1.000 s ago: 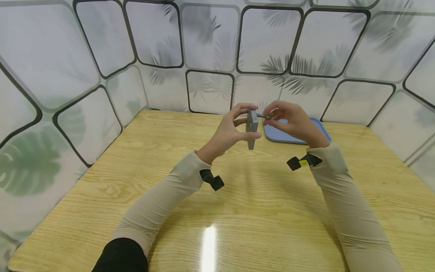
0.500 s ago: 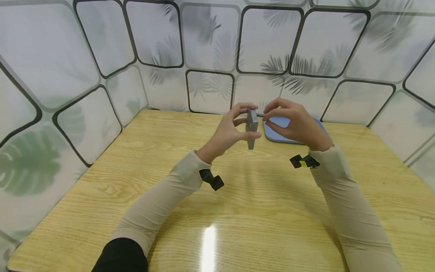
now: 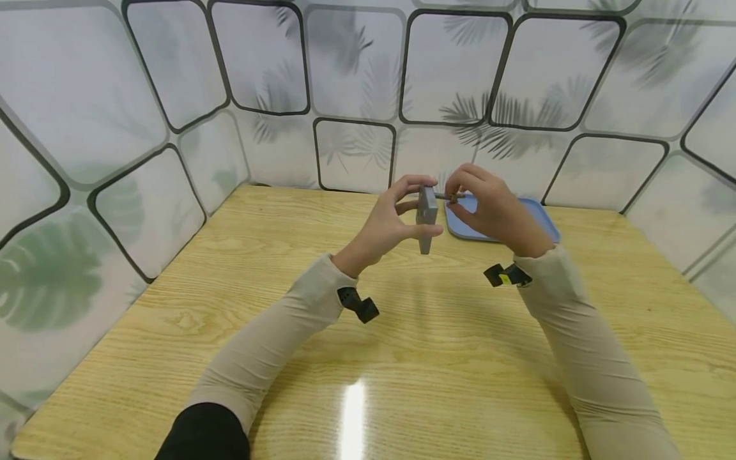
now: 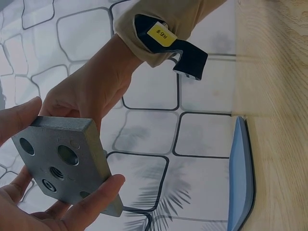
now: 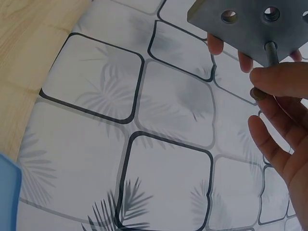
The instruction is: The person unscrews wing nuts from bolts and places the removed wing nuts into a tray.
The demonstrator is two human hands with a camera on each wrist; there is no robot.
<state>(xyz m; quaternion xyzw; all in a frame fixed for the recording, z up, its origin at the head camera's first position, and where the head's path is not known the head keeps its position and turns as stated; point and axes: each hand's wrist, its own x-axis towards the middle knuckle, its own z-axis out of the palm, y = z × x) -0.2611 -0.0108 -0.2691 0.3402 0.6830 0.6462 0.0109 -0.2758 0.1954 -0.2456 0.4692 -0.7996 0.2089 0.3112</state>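
Observation:
My left hand (image 3: 384, 223) grips a grey metal block (image 3: 427, 207) by its edges, raised above the table. In the left wrist view the block (image 4: 62, 161) shows several round holes, at least one of them threaded. A thin metal rod (image 3: 441, 195) sticks out of the block's right face. My right hand (image 3: 489, 207) pinches its outer part between thumb and fingers. The right wrist view shows the grey rod (image 5: 271, 52) in one hole and a brass-coloured end (image 5: 257, 94) at the fingertips. How deep the rod sits cannot be seen.
A blue tray (image 3: 540, 214) lies on the wooden table (image 3: 368, 345) at the back right, behind and below the right hand. Patterned panels (image 3: 356, 64) stand along the table's back and sides. A dark camera is strapped to each wrist.
The right hand's fingers opened slightly and shifted half a second ago, and now pinch the rod again with the hand turned a little. The left hand and the block stay in place.

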